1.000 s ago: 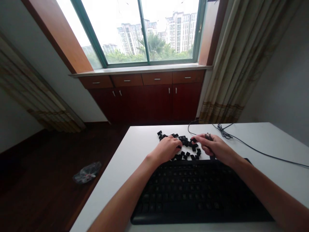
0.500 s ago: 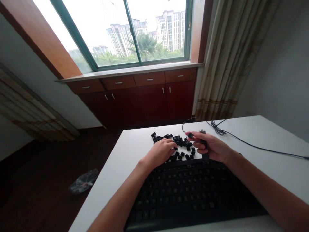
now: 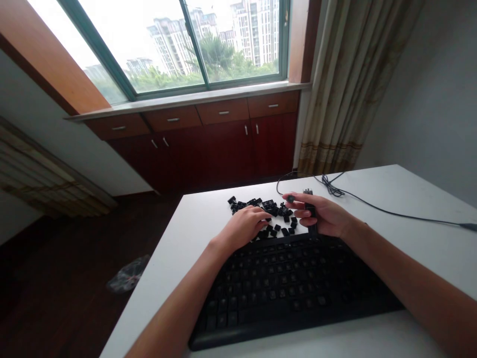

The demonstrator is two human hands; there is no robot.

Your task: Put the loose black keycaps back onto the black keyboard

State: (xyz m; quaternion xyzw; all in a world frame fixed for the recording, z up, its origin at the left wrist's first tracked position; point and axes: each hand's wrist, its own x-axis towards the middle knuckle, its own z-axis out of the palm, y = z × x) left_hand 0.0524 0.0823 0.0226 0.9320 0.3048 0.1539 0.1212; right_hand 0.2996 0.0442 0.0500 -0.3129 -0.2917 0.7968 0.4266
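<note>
A black computer keyboard [image 3: 272, 283] lies on the white table in front of me, and loose black keycaps [image 3: 276, 209] are heaped just beyond its far edge. My left hand [image 3: 248, 223] rests low at the pile's left, with thumb and forefinger closing on a small black keycap [image 3: 268, 219], partly hidden. Raised over the keyboard's far right part, my right hand [image 3: 322, 214] pinches another keycap [image 3: 290, 198] at its fingertips. A slim dark tool with a metallic end [image 3: 308, 199] stands upright in the same hand; its exact kind is unclear.
A black cable [image 3: 387, 209] with a bundled coil crosses the right of the white table [image 3: 171, 248]. On the dark floor at left lies a clear plastic bag [image 3: 128, 275]. Beyond the table stand red-brown cabinets [image 3: 223, 149] under a window, with a curtain [image 3: 331, 99] beside them.
The keycap in my right hand has turned, its darker round underside now facing me. My left hand stays at the pile. The whole view has shifted slightly.
</note>
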